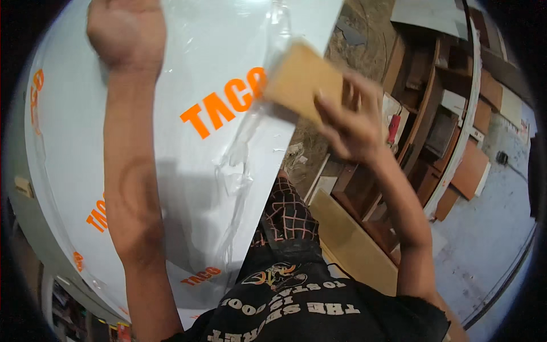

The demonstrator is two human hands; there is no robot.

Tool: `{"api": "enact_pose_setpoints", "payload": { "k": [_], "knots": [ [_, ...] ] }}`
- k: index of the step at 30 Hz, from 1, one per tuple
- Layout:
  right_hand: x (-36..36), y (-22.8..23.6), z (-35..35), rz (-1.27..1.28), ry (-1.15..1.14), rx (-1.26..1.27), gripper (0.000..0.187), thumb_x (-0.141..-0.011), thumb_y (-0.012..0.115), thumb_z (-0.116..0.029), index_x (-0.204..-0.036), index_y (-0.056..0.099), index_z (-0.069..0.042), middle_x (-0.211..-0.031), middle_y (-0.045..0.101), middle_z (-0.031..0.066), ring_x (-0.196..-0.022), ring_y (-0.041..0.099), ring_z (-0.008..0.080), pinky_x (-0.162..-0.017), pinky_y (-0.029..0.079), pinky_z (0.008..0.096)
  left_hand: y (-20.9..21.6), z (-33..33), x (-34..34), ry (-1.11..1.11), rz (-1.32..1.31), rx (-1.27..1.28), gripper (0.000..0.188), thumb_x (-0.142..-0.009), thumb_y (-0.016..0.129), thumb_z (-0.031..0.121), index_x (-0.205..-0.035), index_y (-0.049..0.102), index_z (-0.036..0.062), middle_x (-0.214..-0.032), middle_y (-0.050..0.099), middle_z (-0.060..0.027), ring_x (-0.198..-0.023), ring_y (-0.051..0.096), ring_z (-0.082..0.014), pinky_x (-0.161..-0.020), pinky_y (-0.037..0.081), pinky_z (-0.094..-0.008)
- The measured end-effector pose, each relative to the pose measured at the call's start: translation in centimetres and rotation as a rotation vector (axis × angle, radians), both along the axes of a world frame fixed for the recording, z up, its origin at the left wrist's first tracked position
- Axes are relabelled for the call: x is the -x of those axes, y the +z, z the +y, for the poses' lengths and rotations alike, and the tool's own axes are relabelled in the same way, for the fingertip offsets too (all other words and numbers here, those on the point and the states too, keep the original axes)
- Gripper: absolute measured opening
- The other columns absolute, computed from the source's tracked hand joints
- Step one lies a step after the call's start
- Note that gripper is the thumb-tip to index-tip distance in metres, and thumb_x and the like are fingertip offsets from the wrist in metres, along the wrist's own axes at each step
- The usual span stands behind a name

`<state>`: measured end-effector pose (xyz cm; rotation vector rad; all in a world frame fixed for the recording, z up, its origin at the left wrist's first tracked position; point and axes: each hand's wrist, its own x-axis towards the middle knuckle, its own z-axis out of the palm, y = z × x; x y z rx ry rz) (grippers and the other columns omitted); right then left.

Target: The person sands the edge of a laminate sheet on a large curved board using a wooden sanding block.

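Observation:
My right hand [356,122] grips a flat tan rectangular piece [305,80], its material unclear, thumb on the near side and fingers along its right edge. The piece is slightly blurred and tilted over the right edge of a large white panel [194,51] printed with orange lettering. Wrinkled clear plastic film [236,165] runs lengthwise along that panel. My left hand [125,34] is over the panel's far left part, the wrist and palm base showing; its fingers are cut off by the picture's upper edge.
Right of the panel stands brown wooden shelving [421,108] with a red-handled tool [394,129] on it. A yellowish board [356,233] leans beside my leg. Brown boards [470,168] lie by the bluish surface [490,239] at far right. Debris litters the ground [356,34].

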<state>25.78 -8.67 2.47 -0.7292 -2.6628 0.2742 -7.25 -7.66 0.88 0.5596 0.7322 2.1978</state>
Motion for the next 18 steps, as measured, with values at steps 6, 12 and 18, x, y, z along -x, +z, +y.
{"api": "enact_pose_setpoints", "payload": {
  "k": [6,12,18],
  "knots": [
    [10.6,1.0,4.1,-0.022,0.128,-0.019,0.039,-0.09,0.074,-0.032,-0.126,0.073,-0.018,-0.114,0.065,0.0238,-0.105,0.06,0.034,-0.085,0.049,0.0473,-2.7,3.1,3.4,0.04,-0.203,0.218,0.044,-0.094,0.046,0.023,-0.122,0.063,-0.0068,-0.116,0.07,-0.0247,-0.111,0.066,-0.038,-0.115,0.041,-0.0553],
    [1.0,3.0,6.3,0.165,-0.07,-0.133,0.044,-0.083,0.084,-0.025,-0.124,0.076,-0.014,-0.125,0.063,0.0215,-0.112,0.061,0.0355,-0.091,0.051,0.0462,-1.4,0.6,9.3,-0.392,-0.208,-0.091,0.044,-0.103,0.033,0.021,-0.122,0.061,-0.0078,-0.117,0.064,-0.0224,-0.114,0.063,-0.0327,-0.115,0.042,-0.0467],
    [-26.5,-7.9,-7.1,0.741,-1.163,0.849,0.055,-0.108,0.053,-0.038,-0.146,0.056,0.002,-0.134,0.065,0.0111,-0.123,0.062,0.021,-0.107,0.045,0.0317,0.2,1.2,-1.7,-0.104,1.414,0.237,0.045,-0.094,0.071,0.012,-0.138,0.062,0.007,-0.135,0.066,-0.0088,-0.128,0.06,-0.0217,-0.111,0.044,-0.0369]
  ]
}}
